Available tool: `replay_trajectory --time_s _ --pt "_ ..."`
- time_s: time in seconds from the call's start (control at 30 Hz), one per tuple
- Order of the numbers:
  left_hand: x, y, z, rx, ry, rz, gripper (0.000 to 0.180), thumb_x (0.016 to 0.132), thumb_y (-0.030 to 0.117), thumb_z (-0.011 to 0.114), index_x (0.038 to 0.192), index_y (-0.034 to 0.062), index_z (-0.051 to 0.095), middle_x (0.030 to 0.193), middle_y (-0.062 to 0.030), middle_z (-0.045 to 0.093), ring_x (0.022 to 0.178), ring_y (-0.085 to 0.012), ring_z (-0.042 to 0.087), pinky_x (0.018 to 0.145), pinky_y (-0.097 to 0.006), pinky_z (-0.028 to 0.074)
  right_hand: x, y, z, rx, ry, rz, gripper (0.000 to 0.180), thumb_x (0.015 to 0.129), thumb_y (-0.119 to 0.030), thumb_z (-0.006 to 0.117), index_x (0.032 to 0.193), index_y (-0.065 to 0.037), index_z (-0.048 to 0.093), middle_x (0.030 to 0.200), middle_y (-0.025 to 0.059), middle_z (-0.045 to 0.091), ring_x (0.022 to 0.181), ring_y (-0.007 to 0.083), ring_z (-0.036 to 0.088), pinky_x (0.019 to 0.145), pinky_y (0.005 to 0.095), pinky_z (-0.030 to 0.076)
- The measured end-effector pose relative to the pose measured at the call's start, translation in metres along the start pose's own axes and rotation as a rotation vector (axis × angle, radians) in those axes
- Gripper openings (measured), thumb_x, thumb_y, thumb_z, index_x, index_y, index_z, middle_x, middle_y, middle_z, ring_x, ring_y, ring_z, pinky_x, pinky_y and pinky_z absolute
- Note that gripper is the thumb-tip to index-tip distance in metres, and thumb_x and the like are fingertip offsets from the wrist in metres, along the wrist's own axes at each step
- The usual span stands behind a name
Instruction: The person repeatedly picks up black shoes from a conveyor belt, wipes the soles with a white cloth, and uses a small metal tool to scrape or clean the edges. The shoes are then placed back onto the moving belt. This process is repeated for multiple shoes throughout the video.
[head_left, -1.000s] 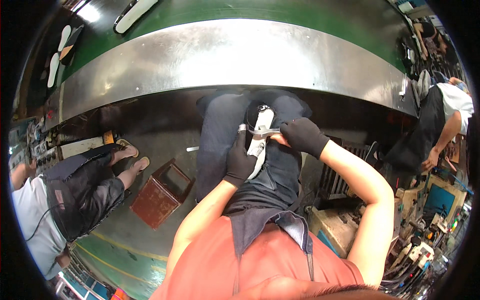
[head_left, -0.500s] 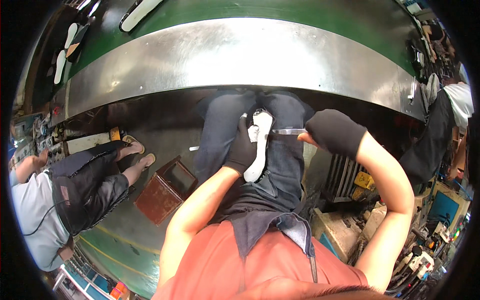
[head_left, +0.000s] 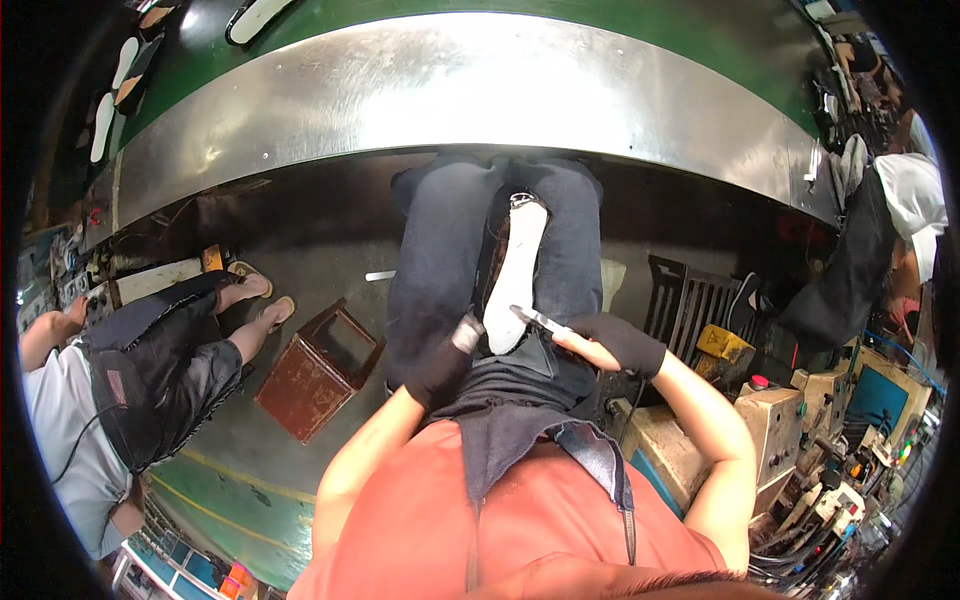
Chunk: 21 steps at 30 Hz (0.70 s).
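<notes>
A dark shoe with a long white sole (head_left: 522,250) lies sole up along my lap, between the thighs of my dark trousers. Curled against the left side of its heel end is my left hand (head_left: 445,362), in a dark fingerless glove with pale wrapping on one digit. Its other fingers are largely hidden. My right hand (head_left: 618,343), gloved the same way, is closed on a slim silvery blade-like tool (head_left: 540,320). The tool's tip reaches the white sole near the heel; whether it cuts or only touches cannot be seen.
A green conveyor (head_left: 400,18) with a shiny metal edge (head_left: 450,90) runs ahead of my knees, carrying more white-soled shoes. On the left are a brown box-like stool (head_left: 312,385) and a seated person (head_left: 130,390). Machinery (head_left: 770,420) and another person (head_left: 880,250) are at the right.
My left hand has slid from the middle of the shoe toward its heel end. My right hand has come down and inward, bringing the tool from beside the shoe onto the sole.
</notes>
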<state>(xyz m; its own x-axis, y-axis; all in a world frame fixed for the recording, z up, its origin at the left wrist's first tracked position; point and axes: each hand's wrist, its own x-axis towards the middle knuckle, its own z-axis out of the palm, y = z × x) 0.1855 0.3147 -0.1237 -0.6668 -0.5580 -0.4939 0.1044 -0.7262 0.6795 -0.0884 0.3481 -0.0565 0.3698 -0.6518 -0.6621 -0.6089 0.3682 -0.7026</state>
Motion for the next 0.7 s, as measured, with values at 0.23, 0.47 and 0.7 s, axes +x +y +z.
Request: replay_trajectory --time_s 0.23,0.47,0.7 --pt "0.047 -0.057 -0.022 -0.713 -0.197 -0.041 0.069 0.101 0.056 0.029 0.143 0.0013 0.039 0.139 -0.0112 0.049 0.124 -0.0214 0.05 0.106 -0.034 0.039 0.015 -0.071 0.003 -0.471 -0.072 0.062 0.051 0.095 -0.047 0.05 0.09 0.001 0.066 0.087 0.0237 0.066 0.079 0.037 0.065 0.066 0.0451 0.05" --pt "0.051 -0.086 -0.011 0.116 0.389 0.336 0.038 0.1 0.037 0.049 0.113 0.0021 0.057 0.102 -0.0083 0.062 0.095 -0.0145 0.058 0.087 -0.031 0.048 0.018 -0.008 0.021 -0.504 0.254 -0.213 0.048 0.094 -0.046 0.052 0.075 -0.003 0.064 0.069 0.0203 0.062 0.07 0.0406 0.062 0.062 0.0478 0.048" --pt "0.049 -0.05 -0.014 0.472 0.286 0.275 0.038 0.092 0.026 0.061 0.116 -0.0029 0.058 0.111 -0.0155 0.065 0.099 -0.0218 0.063 0.088 -0.034 0.05 -0.006 -0.069 -0.031 -0.549 -0.032 -0.129 0.051 0.096 -0.048 0.047 0.084 -0.002 0.067 0.077 0.0217 0.064 0.072 0.0411 0.063 0.066 0.0476 0.05"
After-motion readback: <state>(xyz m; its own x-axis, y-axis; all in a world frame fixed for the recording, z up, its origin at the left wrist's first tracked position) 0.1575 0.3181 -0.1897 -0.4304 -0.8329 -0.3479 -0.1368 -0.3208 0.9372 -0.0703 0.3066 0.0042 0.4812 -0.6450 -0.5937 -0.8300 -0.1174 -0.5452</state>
